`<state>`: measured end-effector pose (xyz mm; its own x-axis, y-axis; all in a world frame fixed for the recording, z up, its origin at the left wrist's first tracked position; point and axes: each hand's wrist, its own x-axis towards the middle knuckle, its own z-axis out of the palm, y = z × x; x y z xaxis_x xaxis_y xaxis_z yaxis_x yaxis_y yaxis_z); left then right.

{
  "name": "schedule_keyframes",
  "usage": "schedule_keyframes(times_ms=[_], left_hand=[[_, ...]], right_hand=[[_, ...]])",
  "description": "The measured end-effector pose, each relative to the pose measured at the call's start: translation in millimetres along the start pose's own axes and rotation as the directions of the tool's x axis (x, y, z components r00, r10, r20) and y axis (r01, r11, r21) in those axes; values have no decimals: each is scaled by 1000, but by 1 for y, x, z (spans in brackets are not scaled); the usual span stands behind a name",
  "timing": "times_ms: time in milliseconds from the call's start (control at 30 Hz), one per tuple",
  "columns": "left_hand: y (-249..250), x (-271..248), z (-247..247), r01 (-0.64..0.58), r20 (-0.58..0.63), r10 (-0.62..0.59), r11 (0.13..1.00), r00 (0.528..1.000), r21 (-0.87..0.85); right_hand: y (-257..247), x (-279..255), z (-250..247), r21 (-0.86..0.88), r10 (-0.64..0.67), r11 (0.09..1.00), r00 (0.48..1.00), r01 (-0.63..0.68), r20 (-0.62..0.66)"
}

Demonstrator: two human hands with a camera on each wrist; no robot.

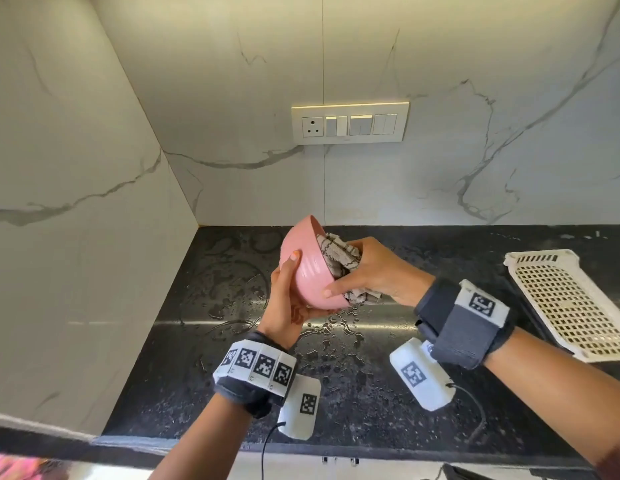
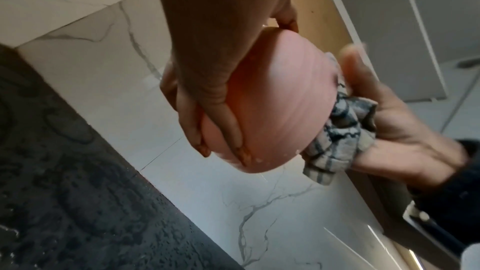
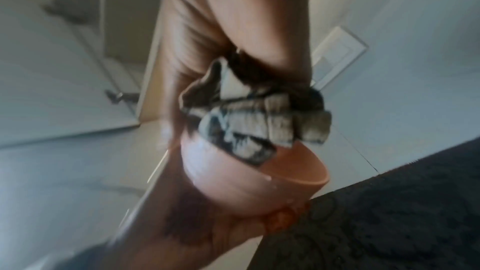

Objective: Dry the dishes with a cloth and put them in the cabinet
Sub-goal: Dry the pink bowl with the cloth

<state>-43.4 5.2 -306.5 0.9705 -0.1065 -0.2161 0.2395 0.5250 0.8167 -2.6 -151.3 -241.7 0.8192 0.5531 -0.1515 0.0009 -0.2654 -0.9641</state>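
Observation:
A pink bowl (image 1: 305, 268) is held in the air above the black counter, tipped on its side with its mouth facing right. My left hand (image 1: 287, 299) grips it from below, thumb on the outer wall and fingers under the base. My right hand (image 1: 374, 271) holds a bunched checked cloth (image 1: 339, 259) pressed into the bowl's mouth, its thumb on the bowl's outer rim. The left wrist view shows the bowl (image 2: 272, 106) with my fingers (image 2: 233, 130) curled under it and the cloth (image 2: 337, 130) at the rim. The blurred right wrist view shows the cloth (image 3: 259, 124) inside the bowl (image 3: 249, 180).
The black stone counter (image 1: 353, 386) is wet, with water drops and rings under the hands. A white perforated plastic tray (image 1: 564, 299) lies at the right. A switch and socket plate (image 1: 350, 123) sits on the marble back wall. A marble side wall closes the left.

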Motion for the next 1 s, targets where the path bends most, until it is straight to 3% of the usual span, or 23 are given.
schedule_keyframes(times_ms=[100,167,233,267,333,400,500,567,600,667,733,800,867,933,1000], left_hand=[[-5,-2,0,37,-84,-35,999,996,25],[-4,-4,-2,37,-101,-31,997,994,65],[4,-4,-10,-37,-129,69,972,989,234],[11,-2,-17,-108,-101,150,937,984,332],[32,-3,-22,-233,86,220,836,972,497],[49,-2,-24,-254,272,93,719,958,647],[60,-2,-24,-254,327,-1,627,945,737],[56,-6,-23,-258,326,29,679,945,687],[52,-8,-22,-261,314,60,711,948,653],[40,-12,-22,-249,277,92,751,956,612],[27,-14,-22,-227,244,106,806,964,547],[17,-14,-20,-209,218,112,842,969,497],[7,-15,-14,-212,229,120,874,966,438],[-5,-18,-11,-230,222,150,890,963,394],[-12,-22,-9,-259,201,192,882,961,395]], right_hand=[[2,-1,2,-35,7,999,996,-10,-90],[0,-2,-8,-87,22,996,999,-25,-36],[-7,-4,-22,-180,40,983,997,-27,70],[-14,-7,-28,-226,52,974,990,-21,132],[-28,-12,-38,-257,81,966,968,-19,236],[-39,-14,-46,-290,98,957,949,-7,300],[-45,-7,-54,-399,76,917,966,30,248],[-41,1,-62,-475,-17,880,999,36,43],[-37,4,-65,-496,-94,868,991,34,-96],[-28,2,-67,-493,-223,869,921,40,-318],[-18,-8,-56,-411,-274,907,868,91,-413],[-9,-22,-32,-329,-318,923,873,197,-370],[4,-34,-1,-310,-381,898,905,313,-191],[26,-36,24,-447,-400,839,908,310,-123],[40,-33,35,-669,-469,707,859,228,-203]])
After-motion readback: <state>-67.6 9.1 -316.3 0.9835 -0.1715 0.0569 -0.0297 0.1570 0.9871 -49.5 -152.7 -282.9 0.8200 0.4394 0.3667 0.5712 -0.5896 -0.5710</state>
